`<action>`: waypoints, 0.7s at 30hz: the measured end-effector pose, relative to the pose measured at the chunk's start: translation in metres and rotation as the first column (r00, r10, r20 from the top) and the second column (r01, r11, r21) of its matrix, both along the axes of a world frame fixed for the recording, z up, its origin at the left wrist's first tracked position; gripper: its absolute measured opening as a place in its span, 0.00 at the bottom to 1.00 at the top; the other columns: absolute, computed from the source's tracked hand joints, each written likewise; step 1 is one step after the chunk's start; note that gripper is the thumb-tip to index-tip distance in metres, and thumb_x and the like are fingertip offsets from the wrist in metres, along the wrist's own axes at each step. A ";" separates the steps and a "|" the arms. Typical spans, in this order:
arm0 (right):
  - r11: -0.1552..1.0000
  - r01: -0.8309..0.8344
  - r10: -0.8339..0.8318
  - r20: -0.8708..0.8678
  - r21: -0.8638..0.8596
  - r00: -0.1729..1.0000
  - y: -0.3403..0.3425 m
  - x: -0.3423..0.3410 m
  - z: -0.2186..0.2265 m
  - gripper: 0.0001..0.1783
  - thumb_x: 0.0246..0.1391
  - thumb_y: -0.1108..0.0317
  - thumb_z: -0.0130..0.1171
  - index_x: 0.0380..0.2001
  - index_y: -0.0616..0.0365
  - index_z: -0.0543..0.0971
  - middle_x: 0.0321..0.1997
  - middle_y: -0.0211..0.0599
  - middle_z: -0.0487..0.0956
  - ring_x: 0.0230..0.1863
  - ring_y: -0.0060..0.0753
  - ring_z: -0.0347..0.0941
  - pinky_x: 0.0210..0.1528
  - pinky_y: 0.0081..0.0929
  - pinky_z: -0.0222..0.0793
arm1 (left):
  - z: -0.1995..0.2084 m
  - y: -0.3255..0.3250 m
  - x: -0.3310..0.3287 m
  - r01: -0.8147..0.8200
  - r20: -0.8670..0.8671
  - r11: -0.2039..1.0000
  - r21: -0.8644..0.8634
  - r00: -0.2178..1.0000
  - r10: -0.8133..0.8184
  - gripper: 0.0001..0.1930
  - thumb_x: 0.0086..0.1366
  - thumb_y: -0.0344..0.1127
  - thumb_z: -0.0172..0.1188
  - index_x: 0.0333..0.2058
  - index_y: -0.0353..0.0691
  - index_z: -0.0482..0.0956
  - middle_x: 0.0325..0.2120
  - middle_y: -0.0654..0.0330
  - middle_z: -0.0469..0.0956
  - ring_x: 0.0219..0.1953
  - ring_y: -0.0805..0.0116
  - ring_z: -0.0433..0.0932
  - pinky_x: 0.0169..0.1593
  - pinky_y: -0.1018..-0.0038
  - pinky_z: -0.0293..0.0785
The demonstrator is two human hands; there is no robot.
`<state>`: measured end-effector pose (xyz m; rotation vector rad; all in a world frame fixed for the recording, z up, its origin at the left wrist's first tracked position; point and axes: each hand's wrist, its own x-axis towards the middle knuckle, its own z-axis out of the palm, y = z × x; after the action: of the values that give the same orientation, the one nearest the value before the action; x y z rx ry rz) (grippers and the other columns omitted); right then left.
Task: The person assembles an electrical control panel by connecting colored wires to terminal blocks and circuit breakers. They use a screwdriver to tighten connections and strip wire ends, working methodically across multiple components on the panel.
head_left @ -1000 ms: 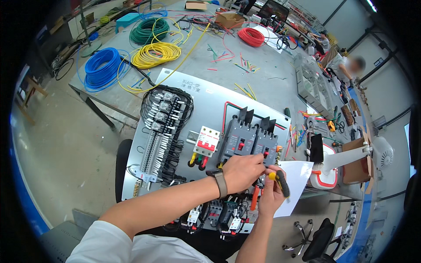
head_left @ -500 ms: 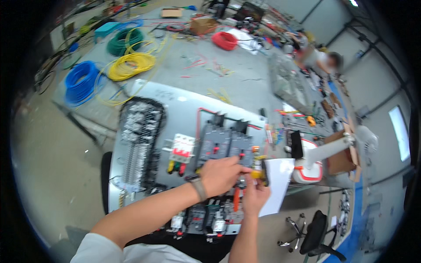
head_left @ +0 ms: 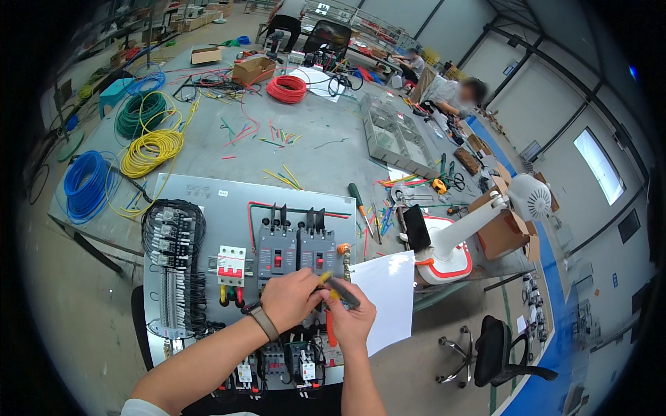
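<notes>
My right hand is closed around a hand tool with a yellow and dark-grey handle; its working end is hidden, so its exact kind does not show. My left hand, with a banded watch at the wrist, is closed beside it, fingertips meeting the tool's yellow end; what they pinch is hidden. Both hands are over a metal mounting panel, just below two grey moulded-case circuit breakers. To their left sits a white miniature circuit breaker with red toggles. An orange-red strip or handle lies beneath my right hand.
Blue, yellow, green and red wire coils lie on the table. A white sheet, a white fan, a screwdriver and a grey compartment tray are at the right. Other people sit farther back.
The view has shifted, so the panel and hands appear farther left. The picture is sharper. Both hands stay together below the breakers, and the tool's handle now angles down to the right.
</notes>
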<state>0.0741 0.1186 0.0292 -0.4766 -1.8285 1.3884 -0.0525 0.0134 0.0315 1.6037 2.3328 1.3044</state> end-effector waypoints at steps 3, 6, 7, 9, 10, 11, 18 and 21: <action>0.999 -0.049 0.049 0.096 0.003 0.994 -0.001 0.002 0.005 0.13 0.62 0.78 0.65 0.50 0.65 0.84 0.47 0.40 0.87 0.48 0.28 0.82 0.55 0.28 0.76 | -0.002 -0.006 0.004 -0.003 0.102 1.000 -0.004 0.995 0.003 0.12 0.61 0.37 0.69 0.41 0.42 0.80 0.36 0.57 0.81 0.35 0.50 0.83 0.34 0.57 0.79; 0.993 -0.104 0.096 0.114 0.061 0.989 0.001 0.003 0.004 0.10 0.62 0.76 0.64 0.47 0.64 0.84 0.50 0.40 0.86 0.51 0.36 0.81 0.56 0.32 0.74 | 0.002 -0.008 0.006 -0.055 0.057 0.997 -0.061 0.997 0.058 0.09 0.63 0.40 0.67 0.34 0.42 0.79 0.28 0.57 0.80 0.29 0.51 0.83 0.31 0.57 0.78; 0.995 -0.084 0.079 0.090 0.059 0.993 0.002 0.003 0.002 0.11 0.62 0.76 0.65 0.47 0.64 0.84 0.51 0.41 0.86 0.52 0.35 0.80 0.58 0.32 0.74 | 0.001 -0.009 0.007 -0.057 0.050 0.995 -0.076 0.997 0.061 0.10 0.64 0.41 0.67 0.32 0.42 0.79 0.26 0.58 0.79 0.27 0.51 0.83 0.30 0.57 0.78; 0.998 -0.049 0.047 0.043 0.051 0.998 0.001 0.001 0.001 0.12 0.62 0.76 0.66 0.48 0.65 0.84 0.52 0.42 0.85 0.53 0.32 0.79 0.60 0.32 0.72 | -0.004 -0.013 0.008 0.013 -0.084 0.991 -0.130 0.996 -0.024 0.09 0.66 0.41 0.65 0.32 0.43 0.79 0.24 0.59 0.79 0.26 0.52 0.83 0.29 0.57 0.78; 0.992 -0.041 0.039 0.020 0.118 0.999 0.001 0.000 0.005 0.11 0.58 0.76 0.70 0.45 0.63 0.86 0.52 0.41 0.84 0.53 0.33 0.79 0.57 0.32 0.73 | -0.006 -0.015 0.008 0.044 -0.148 0.986 -0.161 0.987 -0.068 0.10 0.66 0.41 0.65 0.31 0.43 0.80 0.23 0.59 0.79 0.25 0.53 0.83 0.28 0.57 0.78; 0.989 -0.032 0.027 0.036 0.144 0.999 0.002 0.000 0.005 0.11 0.57 0.76 0.72 0.44 0.63 0.86 0.51 0.40 0.84 0.53 0.33 0.78 0.56 0.32 0.74 | -0.007 -0.015 0.008 0.062 -0.156 0.984 -0.167 0.984 -0.089 0.09 0.65 0.41 0.65 0.31 0.43 0.80 0.24 0.59 0.79 0.25 0.54 0.83 0.28 0.58 0.78; 0.980 0.110 -0.126 0.086 0.168 0.988 -0.001 -0.003 0.010 0.12 0.54 0.76 0.75 0.42 0.65 0.87 0.38 0.40 0.86 0.40 0.31 0.81 0.46 0.29 0.76 | -0.011 -0.015 0.010 0.151 -0.222 0.975 -0.162 0.957 -0.186 0.07 0.64 0.41 0.65 0.36 0.46 0.81 0.27 0.62 0.80 0.27 0.57 0.84 0.28 0.59 0.79; 0.997 0.054 -0.046 0.154 -0.050 0.987 -0.001 -0.001 0.013 0.12 0.59 0.76 0.71 0.46 0.63 0.86 0.42 0.34 0.88 0.41 0.25 0.81 0.47 0.28 0.77 | -0.013 -0.019 0.013 0.141 -0.239 0.950 -0.279 0.948 -0.211 0.07 0.63 0.41 0.63 0.33 0.46 0.81 0.25 0.61 0.81 0.27 0.57 0.85 0.28 0.59 0.79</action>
<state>0.0728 0.1175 0.0425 -0.6692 -1.8906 1.4035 -0.0395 -0.0051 0.0188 1.9429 2.3071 0.7516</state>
